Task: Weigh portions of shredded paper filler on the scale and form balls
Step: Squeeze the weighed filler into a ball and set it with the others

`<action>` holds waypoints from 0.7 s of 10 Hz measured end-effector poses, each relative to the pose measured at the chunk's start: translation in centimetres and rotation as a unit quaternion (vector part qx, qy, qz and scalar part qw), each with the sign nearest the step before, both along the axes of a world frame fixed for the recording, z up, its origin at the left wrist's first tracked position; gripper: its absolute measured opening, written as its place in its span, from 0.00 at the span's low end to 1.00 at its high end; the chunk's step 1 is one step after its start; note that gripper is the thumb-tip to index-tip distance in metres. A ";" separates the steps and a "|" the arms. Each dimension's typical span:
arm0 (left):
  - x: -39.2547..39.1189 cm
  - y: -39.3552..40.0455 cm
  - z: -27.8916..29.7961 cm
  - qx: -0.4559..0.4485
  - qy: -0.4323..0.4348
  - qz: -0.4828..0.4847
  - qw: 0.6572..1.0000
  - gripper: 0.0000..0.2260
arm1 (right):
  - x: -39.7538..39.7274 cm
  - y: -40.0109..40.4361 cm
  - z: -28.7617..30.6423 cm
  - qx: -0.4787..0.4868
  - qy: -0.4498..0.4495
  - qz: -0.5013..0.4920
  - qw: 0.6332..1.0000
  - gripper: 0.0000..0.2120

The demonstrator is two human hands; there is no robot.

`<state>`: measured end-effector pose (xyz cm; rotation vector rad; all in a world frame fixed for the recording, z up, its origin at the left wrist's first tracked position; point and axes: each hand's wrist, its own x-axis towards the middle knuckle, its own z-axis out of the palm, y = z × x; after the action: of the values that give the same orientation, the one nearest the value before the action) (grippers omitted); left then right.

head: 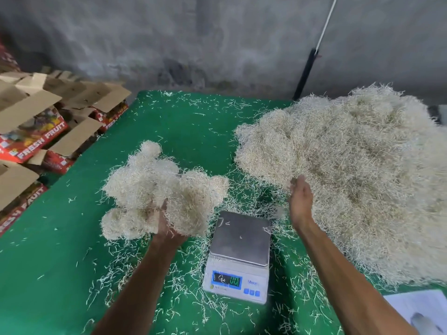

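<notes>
Nearest the camera, two bare forearms reach out over a green table [72, 238] littered with loose paper strands. Between them sits the scale [238, 257], its steel pan bare but for a few stray shreds; the blue display is lit, though the digits are too blurred to read.

The left hand [164, 223] is raised to the left of the scale, fingers curled into the underside of a loose portion of shredded paper [159, 189]. That clump is ragged and lobed, not yet anything like a ball. The right hand [300, 201] is just right of the scale, at the near edge of the big pile of filler [350, 180] that covers the right side of the table. Its fingers look gathered, perhaps pinching a few strands at the tips, but I cannot tell for certain.

As for progress: no finished balls show anywhere on the table, and the pile remains large. The portion in the left hand appears to be either about to be weighed or just taken off the pan; with the display unreadable, which one is a guess. Shaping it is still to do.

On the far left lie stacked fruit cartons [36, 131], flaps open. A sheet of paper [420, 308] lies at the near right corner.
</notes>
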<state>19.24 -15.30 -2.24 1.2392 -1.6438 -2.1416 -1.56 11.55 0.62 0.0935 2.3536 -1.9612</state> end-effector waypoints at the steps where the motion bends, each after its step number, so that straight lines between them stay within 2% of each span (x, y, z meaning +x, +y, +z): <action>1: -1.6 1.7 -0.7 0.106 0.014 0.107 0.989 0.25 | -0.1 -0.1 -1.1 0.218 0.011 0.022 0.976 0.20; 2: -2.0 4.2 0.9 0.046 -0.076 0.055 0.995 0.27 | 2.3 -0.7 -0.5 0.215 0.079 0.040 0.973 0.22; 3: -3.4 6.7 3.9 0.148 0.033 -0.090 0.984 0.31 | 4.9 -1.9 1.1 0.040 0.030 0.189 0.981 0.14; 4: -4.9 7.3 4.3 0.057 0.051 -0.092 0.993 0.29 | 6.4 -2.5 1.1 0.028 -0.016 0.303 0.953 0.27; 5: -5.2 7.1 4.6 0.126 -0.001 -0.122 0.984 0.30 | 6.3 -2.1 -0.4 0.047 -0.045 0.252 0.966 0.34; 6: -4.7 6.6 4.1 0.203 0.061 -0.199 0.957 0.28 | 6.0 -1.0 -1.2 0.034 -0.058 0.160 0.985 0.33; 7: -4.4 6.9 3.3 0.239 0.031 -0.173 0.955 0.38 | 6.0 -0.8 -1.3 0.019 -0.054 0.123 0.991 0.35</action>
<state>14.81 -8.35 1.04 1.0241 -1.4501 -2.8907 4.47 10.76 -0.69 -0.0821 2.2143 -1.7532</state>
